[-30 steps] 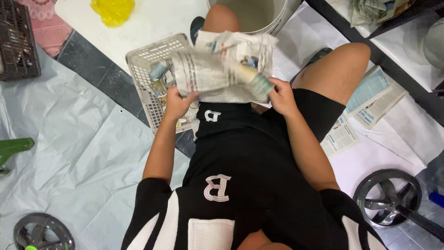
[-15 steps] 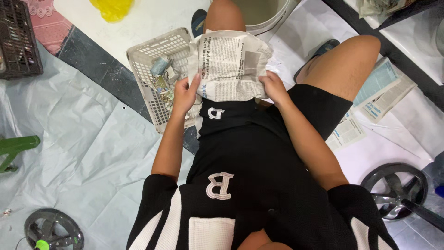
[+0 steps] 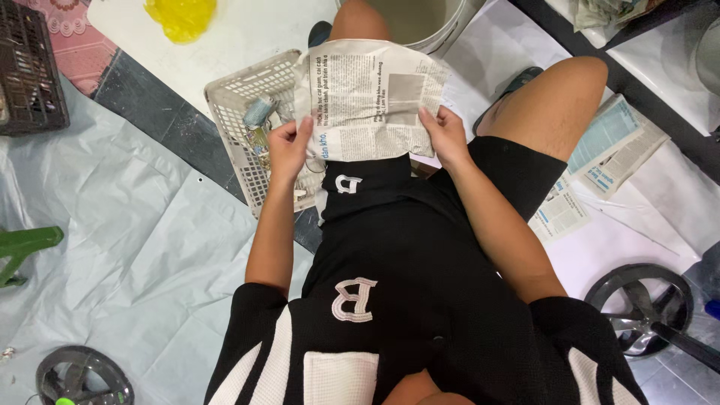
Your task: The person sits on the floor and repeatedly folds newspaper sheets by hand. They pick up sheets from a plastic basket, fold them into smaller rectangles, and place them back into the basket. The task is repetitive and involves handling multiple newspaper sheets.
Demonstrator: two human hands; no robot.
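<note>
- I am looking down at a seated person's lap, where both hands are holding a sheet of newspaper (image 3: 371, 97) spread flat over the left thigh.
- The left hand (image 3: 289, 146) is pinching the sheet's left edge with curled fingers; the right hand (image 3: 444, 135) is gripping its lower right edge, thumb on top.
- Open room is showing mostly on the left, where a pale grey plastic sheet (image 3: 112, 225) is covering the floor; a green object (image 3: 26, 247) is jutting in at the far left edge.
- Just left of the newspaper, a white slatted basket (image 3: 244, 112) is sitting touching the person's leg, with small items inside that I cannot make out.
- A pale bucket (image 3: 424, 22) is standing right behind the knee, crowding the top edge.
- The sheet is looking off-white and creased, with dense columns of black print and a grey block near its middle.
- More folded newspapers (image 3: 600, 165), with blue printed patches, are lying on the floor to the right of the right thigh.
- A yellow bag (image 3: 180, 16) is resting on the white board (image 3: 247, 37) at the top, a dark crate (image 3: 30, 71) is sitting top left, and dark wheels (image 3: 637, 307) are lying at the lower corners.
</note>
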